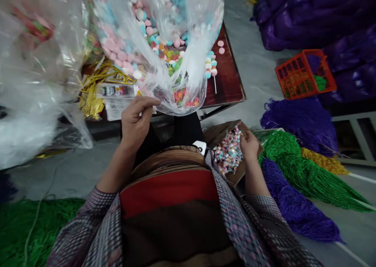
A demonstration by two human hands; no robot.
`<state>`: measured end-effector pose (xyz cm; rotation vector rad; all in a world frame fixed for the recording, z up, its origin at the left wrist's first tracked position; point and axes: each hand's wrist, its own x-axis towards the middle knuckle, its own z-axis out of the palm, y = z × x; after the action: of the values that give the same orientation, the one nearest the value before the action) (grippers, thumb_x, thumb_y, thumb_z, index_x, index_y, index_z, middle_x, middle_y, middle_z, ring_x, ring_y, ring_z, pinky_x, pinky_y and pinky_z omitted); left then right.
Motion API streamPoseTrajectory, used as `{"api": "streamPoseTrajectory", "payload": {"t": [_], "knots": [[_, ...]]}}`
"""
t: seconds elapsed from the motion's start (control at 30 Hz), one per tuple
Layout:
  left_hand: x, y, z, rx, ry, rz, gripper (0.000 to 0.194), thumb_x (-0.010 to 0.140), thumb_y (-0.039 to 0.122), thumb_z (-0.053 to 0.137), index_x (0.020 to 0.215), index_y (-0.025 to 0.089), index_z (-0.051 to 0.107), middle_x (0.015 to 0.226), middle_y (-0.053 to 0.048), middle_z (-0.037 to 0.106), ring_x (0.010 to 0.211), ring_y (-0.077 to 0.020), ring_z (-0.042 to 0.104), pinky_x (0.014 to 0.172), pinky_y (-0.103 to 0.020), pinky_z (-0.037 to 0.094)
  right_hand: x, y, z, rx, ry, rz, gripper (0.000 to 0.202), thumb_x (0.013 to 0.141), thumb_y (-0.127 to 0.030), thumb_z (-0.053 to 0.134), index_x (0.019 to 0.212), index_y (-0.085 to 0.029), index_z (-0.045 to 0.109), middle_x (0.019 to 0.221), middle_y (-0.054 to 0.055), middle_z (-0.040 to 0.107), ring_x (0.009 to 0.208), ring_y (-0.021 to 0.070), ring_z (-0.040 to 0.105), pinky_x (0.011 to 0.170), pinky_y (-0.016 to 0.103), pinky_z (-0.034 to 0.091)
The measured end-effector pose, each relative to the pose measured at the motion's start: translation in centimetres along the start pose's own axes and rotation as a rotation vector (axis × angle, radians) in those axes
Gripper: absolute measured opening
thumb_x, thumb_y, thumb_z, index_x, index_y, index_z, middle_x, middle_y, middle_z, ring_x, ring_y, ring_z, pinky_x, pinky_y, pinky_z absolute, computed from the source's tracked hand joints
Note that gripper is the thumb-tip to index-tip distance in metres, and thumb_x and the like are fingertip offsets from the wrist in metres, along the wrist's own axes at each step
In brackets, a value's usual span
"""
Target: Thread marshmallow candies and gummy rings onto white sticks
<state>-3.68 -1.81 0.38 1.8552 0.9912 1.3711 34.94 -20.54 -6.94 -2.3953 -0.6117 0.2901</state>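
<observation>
My left hand is at the table's front edge, thumb and fingers pinched together beside the lower edge of a large clear plastic bag. Whatever is between those fingertips is too small to make out. Pink, white and blue candies and colourful ring candies show in and behind the plastic. On the right, my right hand is closed at the rim of a cardboard box full of wrapped candy sticks; what it grips is unclear. A candy skewer lies on the table.
Gold twist ties and a printed packet lie on the dark red table. Clear plastic bags fill the left. An orange crate, purple sacks and green strands are at the right.
</observation>
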Motion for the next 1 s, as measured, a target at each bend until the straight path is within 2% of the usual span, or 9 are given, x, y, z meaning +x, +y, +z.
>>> {"api": "streamPoseTrajectory", "payload": {"t": [0.1,0.2,0.3,0.43,0.5,0.63,0.73,0.83,1.0], "knots": [[-0.1,-0.3,0.3,0.025,-0.034,-0.037,0.021,0.098,0.020,0.060,0.097,0.031,0.078,0.094,0.001,0.078,0.090,-0.0155,0.072,0.086,-0.031,0.057,1.1,-3.7,1.5,0.142,-0.023,-0.228,0.030,0.085,-0.037,0.061,0.103,-0.017,0.075,0.110,0.014,0.080,0.107,0.0270,0.074,0.108,0.051,0.053],[-0.7,-0.6,0.5,0.075,-0.109,-0.054,0.024,0.097,0.019,0.057,0.097,0.030,0.079,0.094,0.000,0.079,0.089,-0.0164,0.072,0.084,-0.032,0.057,1.3,-10.2,3.6,0.417,-0.144,-0.474,0.026,0.091,-0.039,0.061,0.103,-0.021,0.077,0.100,0.007,0.082,0.092,0.0204,0.078,0.096,0.045,0.061],[-1.3,-1.6,0.1,0.183,-0.171,-0.043,0.025,0.097,0.021,0.056,0.100,0.028,0.079,0.090,-0.001,0.078,0.086,-0.0171,0.071,0.080,-0.032,0.055,-0.9,-16.7,5.3,0.613,-0.253,-0.666,0.022,0.095,-0.039,0.063,0.103,-0.025,0.078,0.098,0.003,0.082,0.082,0.0156,0.077,0.084,0.038,0.065],[-0.4,-5.6,-2.1,0.477,0.043,-0.038,0.017,0.095,0.029,0.060,0.099,0.028,0.077,0.094,-0.005,0.077,0.092,-0.0231,0.067,0.090,-0.040,0.052,-6.2,-22.0,7.0,0.713,-0.490,-0.798,0.020,0.099,-0.039,0.063,0.106,-0.027,0.078,0.095,0.001,0.082,0.080,0.0151,0.078,0.081,0.035,0.066],[0.9,-8.3,-3.4,0.553,0.118,-0.052,0.014,0.094,0.036,0.064,0.088,0.028,0.073,0.089,-0.006,0.074,0.093,-0.0261,0.064,0.098,-0.046,0.048,-8.5,-23.2,7.8,0.731,-0.581,-0.867,0.020,0.100,-0.035,0.061,0.106,-0.028,0.078,0.095,0.000,0.083,0.080,0.0144,0.078,0.081,0.034,0.066],[3.6,-12.5,-4.3,0.598,0.164,-0.137,0.030,0.083,0.049,0.078,0.075,0.025,0.062,0.093,-0.011,0.069,0.110,-0.0350,0.059,0.104,-0.055,0.043,-10.8,-23.7,8.7,0.679,-0.656,-1.006,0.021,0.100,-0.029,0.059,0.106,-0.028,0.079,0.093,0.000,0.083,0.081,0.0145,0.078,0.081,0.034,0.066],[4.6,-13.7,-3.6,0.584,0.153,-0.200,0.038,0.080,0.055,0.079,0.076,0.023,0.058,0.103,-0.016,0.067,0.121,-0.0397,0.055,0.108,-0.059,0.039,-10.8,-23.2,8.7,0.643,-0.656,-1.009,0.021,0.100,-0.027,0.059,0.105,-0.027,0.079,0.091,0.001,0.084,0.080,0.0153,0.079,0.080,0.034,0.066],[4.9,-14.3,-2.9,0.581,0.148,-0.240,0.038,0.085,0.055,0.073,0.078,0.022,0.056,0.106,-0.017,0.066,0.123,-0.0410,0.054,0.109,-0.062,0.036,-10.6,-22.4,8.8,0.644,-0.649,-0.908,0.021,0.100,-0.030,0.060,0.107,-0.028,0.079,0.094,0.001,0.084,0.079,0.0160,0.080,0.080,0.035,0.067],[5.2,-15.7,-2.7,0.615,0.215,-0.129,0.033,0.091,0.050,0.066,0.075,0.024,0.054,0.102,-0.014,0.072,0.109,-0.0357,0.060,0.105,-0.060,0.040,-10.8,-21.7,9.3,0.648,-0.662,-0.874,0.020,0.098,-0.031,0.062,0.108,-0.027,0.079,0.093,0.001,0.085,0.079,0.0159,0.080,0.080,0.035,0.067]]}}
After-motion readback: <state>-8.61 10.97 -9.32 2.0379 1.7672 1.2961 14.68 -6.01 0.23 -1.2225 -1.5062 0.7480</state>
